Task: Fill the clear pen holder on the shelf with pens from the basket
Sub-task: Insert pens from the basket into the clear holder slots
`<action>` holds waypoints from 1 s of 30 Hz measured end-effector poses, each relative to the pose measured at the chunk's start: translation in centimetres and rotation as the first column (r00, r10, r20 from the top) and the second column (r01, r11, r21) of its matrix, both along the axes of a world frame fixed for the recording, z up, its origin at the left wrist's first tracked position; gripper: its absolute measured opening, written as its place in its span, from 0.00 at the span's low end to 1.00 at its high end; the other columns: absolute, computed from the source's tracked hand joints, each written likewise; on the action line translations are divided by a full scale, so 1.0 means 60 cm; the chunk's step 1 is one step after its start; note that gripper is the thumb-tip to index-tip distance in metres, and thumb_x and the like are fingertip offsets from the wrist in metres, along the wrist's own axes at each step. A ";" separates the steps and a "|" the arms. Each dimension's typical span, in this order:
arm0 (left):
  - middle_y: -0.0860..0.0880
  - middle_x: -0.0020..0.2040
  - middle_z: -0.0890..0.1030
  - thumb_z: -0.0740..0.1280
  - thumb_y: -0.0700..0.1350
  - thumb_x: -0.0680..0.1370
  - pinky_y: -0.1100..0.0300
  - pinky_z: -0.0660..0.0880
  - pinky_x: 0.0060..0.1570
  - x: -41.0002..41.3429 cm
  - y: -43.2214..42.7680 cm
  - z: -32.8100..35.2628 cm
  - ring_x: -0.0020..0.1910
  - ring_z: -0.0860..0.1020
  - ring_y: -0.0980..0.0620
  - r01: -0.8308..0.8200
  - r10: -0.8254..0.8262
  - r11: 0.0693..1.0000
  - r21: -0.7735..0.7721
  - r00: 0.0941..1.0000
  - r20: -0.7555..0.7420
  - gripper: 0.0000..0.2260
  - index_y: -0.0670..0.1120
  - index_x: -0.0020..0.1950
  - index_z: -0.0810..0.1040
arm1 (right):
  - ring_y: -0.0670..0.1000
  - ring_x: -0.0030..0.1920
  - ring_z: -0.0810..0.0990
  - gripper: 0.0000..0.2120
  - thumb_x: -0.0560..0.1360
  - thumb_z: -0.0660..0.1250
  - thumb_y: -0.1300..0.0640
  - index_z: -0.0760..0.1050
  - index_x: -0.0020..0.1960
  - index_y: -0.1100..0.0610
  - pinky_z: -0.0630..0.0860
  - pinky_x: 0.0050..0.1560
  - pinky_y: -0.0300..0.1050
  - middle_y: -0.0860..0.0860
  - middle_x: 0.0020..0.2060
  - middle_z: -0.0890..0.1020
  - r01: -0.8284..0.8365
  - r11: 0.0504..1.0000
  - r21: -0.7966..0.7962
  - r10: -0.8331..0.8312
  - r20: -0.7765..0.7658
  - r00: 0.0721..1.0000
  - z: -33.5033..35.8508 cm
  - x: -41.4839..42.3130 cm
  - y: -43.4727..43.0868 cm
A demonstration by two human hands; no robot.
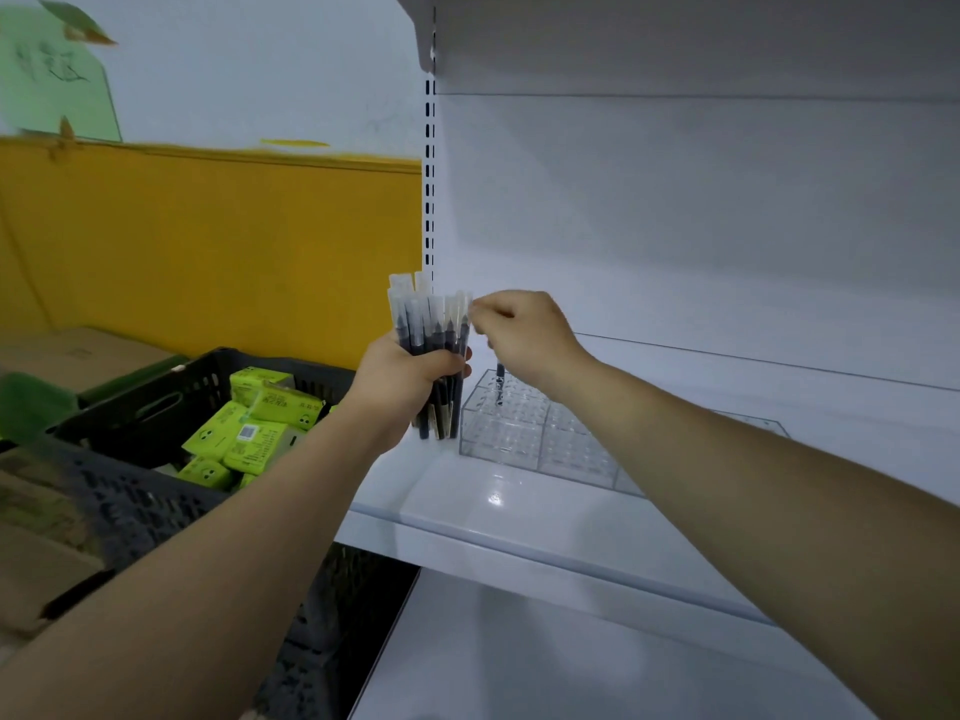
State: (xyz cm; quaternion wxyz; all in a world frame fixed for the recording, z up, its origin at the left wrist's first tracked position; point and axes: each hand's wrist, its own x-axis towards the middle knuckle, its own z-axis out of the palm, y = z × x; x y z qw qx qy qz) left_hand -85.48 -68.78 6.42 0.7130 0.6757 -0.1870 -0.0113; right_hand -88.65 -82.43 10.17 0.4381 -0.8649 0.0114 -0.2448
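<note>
Head view: left hand [410,376] grips a pen bundle [431,350] just left of the clear pen holder [524,439] on the shelf [519,527]; right hand [522,335] pinches one pen cap [466,304]. One pen [500,380] stands inserted; nearly all slots are empty.

Pen holder [519,433]: right end hidden behind the right forearm [727,459].
Pens [431,324]: middles covered by the left hand [405,379].
Standing pen [500,389]: 1, top hidden behind the right hand [524,340].
Fingertips [479,317] of the right hand: blurred at the caps, grip unclear.
Green packets [249,433]: print too small to read.
</note>
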 end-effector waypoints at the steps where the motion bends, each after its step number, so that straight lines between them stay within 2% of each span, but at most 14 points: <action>1: 0.47 0.42 0.84 0.68 0.31 0.74 0.58 0.78 0.44 -0.003 0.000 0.002 0.40 0.83 0.50 0.010 -0.010 1.000 -0.001 1.000 0.008 0.11 0.47 0.46 0.80 | 0.52 0.37 0.71 0.15 0.77 0.62 0.57 0.76 0.37 0.65 0.66 0.39 0.44 0.62 0.33 0.74 -0.023 1.000 0.002 0.023 -0.025 0.999 -0.002 -0.001 0.004; 2: 0.47 0.42 0.84 0.68 0.31 0.74 0.58 0.78 0.44 -0.006 0.000 0.002 0.40 0.83 0.50 0.015 -0.015 1.000 -0.003 1.000 0.015 0.11 0.48 0.46 0.80 | 0.52 0.38 0.70 0.15 0.77 0.62 0.57 0.76 0.41 0.69 0.66 0.39 0.44 0.67 0.39 0.75 -0.034 0.999 0.021 0.035 -0.039 0.999 -0.003 -0.002 0.006; 3: 0.47 0.42 0.84 0.67 0.32 0.74 0.58 0.78 0.44 -0.008 0.001 0.002 0.40 0.83 0.50 0.017 -0.017 1.000 -0.007 1.000 0.017 0.11 0.48 0.47 0.80 | 0.52 0.39 0.70 0.15 0.77 0.62 0.57 0.76 0.43 0.69 0.67 0.39 0.43 0.68 0.42 0.77 -0.042 0.998 0.043 0.044 -0.046 0.998 -0.003 -0.005 0.008; 4: 0.47 0.42 0.84 0.67 0.32 0.75 0.58 0.78 0.44 -0.010 0.001 0.002 0.41 0.83 0.50 0.016 -0.016 1.000 -0.011 1.000 0.013 0.11 0.48 0.47 0.80 | 0.51 0.39 0.72 0.14 0.78 0.62 0.56 0.77 0.44 0.67 0.68 0.40 0.43 0.64 0.42 0.79 -0.054 0.997 0.062 0.057 -0.052 0.997 -0.002 -0.008 0.008; 6: 0.48 0.42 0.84 0.68 0.33 0.75 0.58 0.78 0.46 -0.010 0.001 -0.001 0.42 0.84 0.49 0.005 -0.005 1.000 -0.019 1.000 -0.010 0.10 0.48 0.47 0.80 | 0.49 0.43 0.75 0.09 0.79 0.62 0.55 0.78 0.44 0.57 0.71 0.42 0.42 0.51 0.39 0.79 -0.079 0.993 0.085 0.083 -0.046 0.995 0.000 -0.012 0.009; 7: 0.48 0.42 0.84 0.69 0.34 0.75 0.56 0.79 0.47 -0.009 0.001 -0.003 0.42 0.84 0.49 -0.008 0.008 1.000 -0.023 1.000 -0.024 0.08 0.47 0.47 0.80 | 0.50 0.44 0.77 0.08 0.80 0.61 0.55 0.77 0.44 0.55 0.73 0.43 0.43 0.49 0.40 0.79 -0.076 0.993 0.087 0.078 -0.027 0.997 0.001 -0.013 0.010; 12: 0.47 0.44 0.84 0.71 0.38 0.75 0.50 0.80 0.51 -0.001 0.007 -0.014 0.44 0.84 0.50 -0.088 0.086 0.996 -0.015 0.993 -0.085 0.05 0.46 0.48 0.79 | 0.53 0.43 0.82 0.09 0.81 0.59 0.54 0.69 0.42 0.51 0.81 0.49 0.56 0.51 0.41 0.81 0.065 0.949 0.307 -0.121 0.166 0.979 0.022 -0.004 -0.005; 14: 0.46 0.46 0.84 0.70 0.38 0.76 0.49 0.79 0.52 0.000 0.010 -0.020 0.45 0.84 0.50 -0.091 0.091 0.996 0.006 0.992 -0.087 0.05 0.47 0.47 0.78 | 0.53 0.44 0.82 0.08 0.81 0.59 0.53 0.69 0.42 0.50 0.81 0.50 0.56 0.52 0.41 0.81 0.109 0.951 0.290 -0.173 0.205 0.963 0.026 0.000 -0.020; 18: 0.47 0.46 0.84 0.70 0.38 0.75 0.45 0.78 0.56 0.003 0.010 -0.028 0.48 0.83 0.49 -0.087 0.090 0.996 0.034 0.992 -0.087 0.05 0.46 0.48 0.79 | 0.55 0.44 0.82 0.06 0.81 0.59 0.53 0.69 0.47 0.53 0.79 0.51 0.56 0.53 0.45 0.80 0.182 0.967 0.178 -0.211 0.162 0.964 0.005 0.011 -0.036; 21: 0.47 0.46 0.84 0.70 0.38 0.75 0.44 0.77 0.58 0.006 0.010 -0.030 0.50 0.82 0.47 -0.093 0.097 0.994 0.053 0.991 -0.087 0.05 0.48 0.47 0.79 | 0.56 0.45 0.82 0.05 0.80 0.59 0.53 0.70 0.46 0.53 0.79 0.51 0.57 0.53 0.43 0.80 0.180 0.966 0.184 -0.208 0.142 0.968 -0.008 0.018 -0.037; 26: 0.39 0.48 0.82 0.71 0.37 0.74 0.43 0.77 0.55 0.009 0.014 -0.028 0.51 0.80 0.39 -0.109 0.116 0.990 0.086 0.989 -0.090 0.06 0.47 0.47 0.78 | 0.58 0.46 0.82 0.05 0.81 0.59 0.53 0.70 0.49 0.54 0.80 0.50 0.56 0.53 0.44 0.80 0.164 0.976 0.146 -0.176 0.070 0.982 -0.025 0.021 -0.030; 30: 0.40 0.46 0.82 0.70 0.36 0.74 0.43 0.77 0.55 0.007 0.016 -0.027 0.51 0.81 0.39 -0.110 0.116 0.991 0.080 0.990 -0.077 0.06 0.47 0.44 0.78 | 0.58 0.45 0.82 0.05 0.81 0.60 0.53 0.70 0.50 0.54 0.80 0.51 0.56 0.49 0.41 0.78 0.164 0.979 0.119 -0.170 0.040 0.985 -0.034 0.022 -0.023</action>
